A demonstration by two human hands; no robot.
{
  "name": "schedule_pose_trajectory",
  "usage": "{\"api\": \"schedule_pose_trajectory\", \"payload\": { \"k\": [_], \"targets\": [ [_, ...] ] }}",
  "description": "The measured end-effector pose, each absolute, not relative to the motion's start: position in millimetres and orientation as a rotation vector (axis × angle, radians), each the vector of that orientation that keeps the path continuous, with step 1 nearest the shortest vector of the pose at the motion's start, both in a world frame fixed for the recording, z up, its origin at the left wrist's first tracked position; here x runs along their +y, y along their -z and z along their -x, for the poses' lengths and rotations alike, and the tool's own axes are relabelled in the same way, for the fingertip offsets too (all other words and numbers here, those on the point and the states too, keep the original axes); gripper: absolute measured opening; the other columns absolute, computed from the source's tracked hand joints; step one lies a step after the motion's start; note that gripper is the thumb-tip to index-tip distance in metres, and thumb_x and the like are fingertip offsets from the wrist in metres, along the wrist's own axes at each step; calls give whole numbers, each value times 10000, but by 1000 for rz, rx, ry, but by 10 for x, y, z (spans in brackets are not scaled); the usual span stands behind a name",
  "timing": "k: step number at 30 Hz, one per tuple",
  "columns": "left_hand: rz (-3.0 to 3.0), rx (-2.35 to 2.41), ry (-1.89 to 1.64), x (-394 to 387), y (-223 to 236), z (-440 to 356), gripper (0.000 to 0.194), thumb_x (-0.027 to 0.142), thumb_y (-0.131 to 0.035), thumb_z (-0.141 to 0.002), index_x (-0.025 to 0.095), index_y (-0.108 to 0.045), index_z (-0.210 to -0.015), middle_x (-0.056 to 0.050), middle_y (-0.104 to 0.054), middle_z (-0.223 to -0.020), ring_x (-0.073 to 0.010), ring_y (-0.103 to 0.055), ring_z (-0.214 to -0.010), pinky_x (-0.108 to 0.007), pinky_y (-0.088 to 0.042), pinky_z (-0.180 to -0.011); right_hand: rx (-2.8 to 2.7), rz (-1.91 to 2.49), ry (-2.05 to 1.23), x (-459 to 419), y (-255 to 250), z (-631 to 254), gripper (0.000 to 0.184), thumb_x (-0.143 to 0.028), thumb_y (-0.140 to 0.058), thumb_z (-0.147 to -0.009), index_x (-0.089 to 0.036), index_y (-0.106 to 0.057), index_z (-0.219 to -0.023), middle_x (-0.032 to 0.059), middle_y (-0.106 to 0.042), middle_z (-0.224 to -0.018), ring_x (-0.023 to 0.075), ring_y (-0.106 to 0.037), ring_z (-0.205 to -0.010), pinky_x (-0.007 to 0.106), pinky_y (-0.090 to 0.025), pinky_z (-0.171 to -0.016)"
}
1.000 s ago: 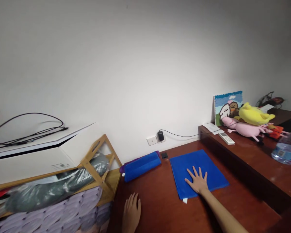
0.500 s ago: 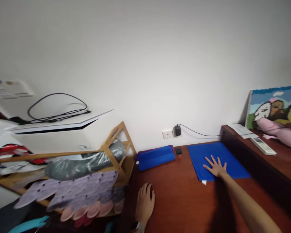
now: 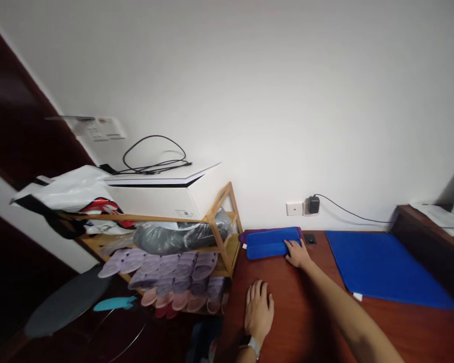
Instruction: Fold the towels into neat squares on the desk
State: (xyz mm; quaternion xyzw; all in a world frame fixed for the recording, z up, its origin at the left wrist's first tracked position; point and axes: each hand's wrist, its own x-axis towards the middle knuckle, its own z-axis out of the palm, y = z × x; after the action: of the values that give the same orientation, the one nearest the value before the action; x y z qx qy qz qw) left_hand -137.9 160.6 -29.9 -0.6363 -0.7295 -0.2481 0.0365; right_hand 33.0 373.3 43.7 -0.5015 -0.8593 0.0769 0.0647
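Note:
My right hand point(image 3: 298, 253) touches the right end of a folded blue cloth point(image 3: 268, 243), its fingers apart over the edge. A purple cloth point(image 3: 243, 237) shows from beneath the folded one. Palm down and open, my left hand point(image 3: 259, 310) rests on the brown tabletop point(image 3: 283, 312) in front of these cloths, holding nothing. A larger blue cloth point(image 3: 382, 264) lies spread flat to the right, with a white tag at its near left corner.
Left of the table stands a wooden rack point(image 3: 221, 237) with several pairs of slippers point(image 3: 181, 267), a plastic-wrapped grey bundle point(image 3: 174, 238) and a white box point(image 3: 155, 199) under a black cable. A black plug adapter point(image 3: 314, 204) sits in the wall socket. A raised dark ledge point(image 3: 419, 242) borders the right.
My right hand has left the spread blue cloth and moved left onto the folded one. The view has turned left. My left hand still rests on the table.

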Motion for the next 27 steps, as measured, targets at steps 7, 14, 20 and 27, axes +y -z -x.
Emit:
{"api": "schedule_pose_trajectory", "payload": {
  "k": [7,14,20,27],
  "targets": [
    [1944,-2258,891,1605,294,1367,410,222,-438,-981,197,-673,-1315,-124,-646,-1410,-296,-547,-1347,-532,-386,-1194,-2609,1590,-214,3100,-381,-207,519,-326,-626,-860,-192,-630,-1362,172,-611,-1393,345,-551,-1264,440,-434,-1031],
    [1770,-2317,1525,1652,63,1518,447,429,-338,-1038,201,-719,-992,-125,-731,-1045,-276,-682,-1036,-477,-539,-994,-2369,1504,-693,1555,-210,-522,519,-537,-496,-962,-214,-698,-1314,135,-665,-1361,318,-623,-1234,382,-477,-1035],
    [1900,-2227,1514,1016,-163,1278,364,453,-424,-994,215,-700,-1000,-130,-692,-1066,-292,-681,-1036,-473,-560,-949,-1889,1804,-730,1102,-148,-964,474,-375,-421,-967,-174,-722,-1273,150,-710,-1304,284,-659,-1228,351,-471,-1076],
    [2493,-2146,694,188,-194,367,374,163,-365,-969,255,-692,-1125,-99,-737,-1069,-268,-681,-1037,-404,-513,-939,-1684,1626,-1110,676,-75,-882,379,-334,-529,-859,-223,-754,-1144,101,-795,-1142,264,-729,-1136,309,-540,-935]
  ]
}}
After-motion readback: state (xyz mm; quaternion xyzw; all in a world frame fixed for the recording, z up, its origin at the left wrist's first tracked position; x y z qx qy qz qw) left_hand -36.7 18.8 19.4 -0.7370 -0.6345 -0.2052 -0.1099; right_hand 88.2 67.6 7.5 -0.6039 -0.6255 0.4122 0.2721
